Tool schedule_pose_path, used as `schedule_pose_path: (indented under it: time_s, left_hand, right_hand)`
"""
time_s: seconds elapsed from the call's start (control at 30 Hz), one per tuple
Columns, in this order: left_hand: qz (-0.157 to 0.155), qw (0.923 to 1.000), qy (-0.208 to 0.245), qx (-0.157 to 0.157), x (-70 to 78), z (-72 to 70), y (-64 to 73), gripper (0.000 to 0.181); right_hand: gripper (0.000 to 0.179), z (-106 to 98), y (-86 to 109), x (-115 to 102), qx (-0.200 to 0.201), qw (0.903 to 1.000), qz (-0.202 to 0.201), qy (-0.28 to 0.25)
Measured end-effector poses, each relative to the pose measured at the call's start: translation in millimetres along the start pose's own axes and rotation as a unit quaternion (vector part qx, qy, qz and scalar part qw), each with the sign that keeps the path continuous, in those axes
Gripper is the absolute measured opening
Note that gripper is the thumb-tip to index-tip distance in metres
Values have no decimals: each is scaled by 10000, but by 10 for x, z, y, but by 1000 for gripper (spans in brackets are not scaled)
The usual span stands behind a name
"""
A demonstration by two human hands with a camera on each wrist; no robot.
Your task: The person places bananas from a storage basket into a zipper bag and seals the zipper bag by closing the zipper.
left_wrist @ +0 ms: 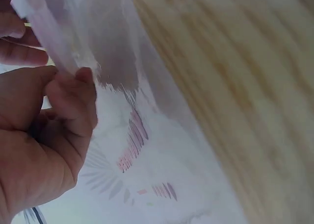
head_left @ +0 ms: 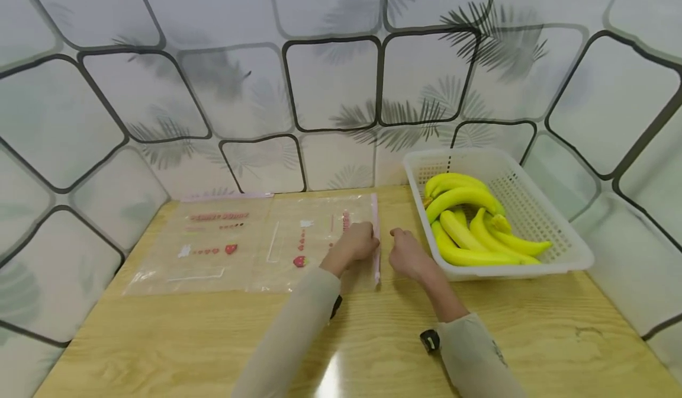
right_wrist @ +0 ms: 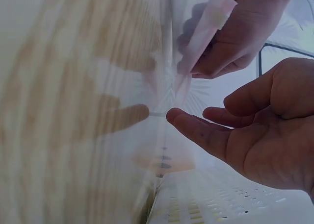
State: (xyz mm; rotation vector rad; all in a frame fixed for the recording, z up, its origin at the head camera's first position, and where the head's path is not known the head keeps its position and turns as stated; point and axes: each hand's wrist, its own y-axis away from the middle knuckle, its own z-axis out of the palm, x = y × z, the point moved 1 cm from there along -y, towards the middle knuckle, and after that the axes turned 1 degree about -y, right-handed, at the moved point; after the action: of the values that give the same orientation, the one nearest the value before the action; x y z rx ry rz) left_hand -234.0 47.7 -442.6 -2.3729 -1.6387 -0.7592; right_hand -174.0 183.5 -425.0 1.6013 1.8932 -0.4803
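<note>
Two clear zip bags lie flat on the table, printed with strawberries and a white bunny: a left bag (head_left: 208,270) and a right bag (head_left: 282,208). My left hand (head_left: 354,243) pinches the right bag by its pink zip strip (head_left: 376,273), at the bag's right edge; in the left wrist view thumb and finger meet on the strip. Just right of that edge is my right hand (head_left: 409,254). In the right wrist view, the right hand (right_wrist: 270,136) has its fingers extended low over the table, thumb apart, and holds nothing.
A white perforated plastic basket (head_left: 565,265) stands to the right, close beside my right hand. Several yellow bananas (head_left: 463,199) lie in it. Patterned curtain-like walls (head_left: 335,84) enclose the wooden table (head_left: 160,344) at the back and sides.
</note>
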Motion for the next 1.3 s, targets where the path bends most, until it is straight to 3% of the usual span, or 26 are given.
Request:
schedule_pose_path:
  time_s: [0.13,0.23,0.3,0.43,0.53,0.63,0.73,0.77,0.83,0.9,1.0,1.17,1.23,1.3]
  left_hand:
    - [143,9998,97,111,48,-13,37,7]
    - [259,9990,12,358,80,-40,75,14]
    - [363,9971,-264,618,100,-74,109,18]
    - [587,9859,-1100,1114,163,-148,202,9]
    - [845,9711,-1722,1423,235,-204,290,6]
    - [1108,9562,-2110,1701,297,-245,382,9]
    - [1248,9493,-2185,1882,323,-265,457,8]
    - [1280,9470,-2201,1960,326,-270,478,8]
    - [1349,9411,-2241,2142,329,-282,518,8]
    - [1438,9318,-2327,2388,326,-298,559,9]
    - [1609,9108,-2510,2855,327,-340,620,12]
    - [1987,8622,-2879,3662,355,-428,708,17]
    - [2115,8502,-2871,3873,374,-450,733,17]
    - [2243,8435,-2791,4004,394,-458,747,16]
  right_hand:
    - [49,4,-7,9,52,9999,-55,-107]
    - [47,5,-12,12,53,9995,-9,-326]
    - [47,7,-20,15,2,9980,86,-625]
    - [47,7,-29,35,65,9885,306,-1476]
    - [46,15,-33,37,231,9735,364,-2244]
    - [43,33,-46,25,286,9476,403,-3156]
    - [43,49,-58,19,260,9194,504,-3892]
    - [43,54,-62,23,222,9133,502,-4036]
    - [43,60,-65,34,176,9100,491,-4113]
    - [45,68,-72,53,138,9106,482,-4103]
    - [48,80,-84,75,64,9120,458,-4076]
    - [50,92,-94,72,13,9090,489,-4140]
    - [50,94,-95,64,15,9097,522,-4120]
    - [49,94,-94,59,6,9114,537,-4081]
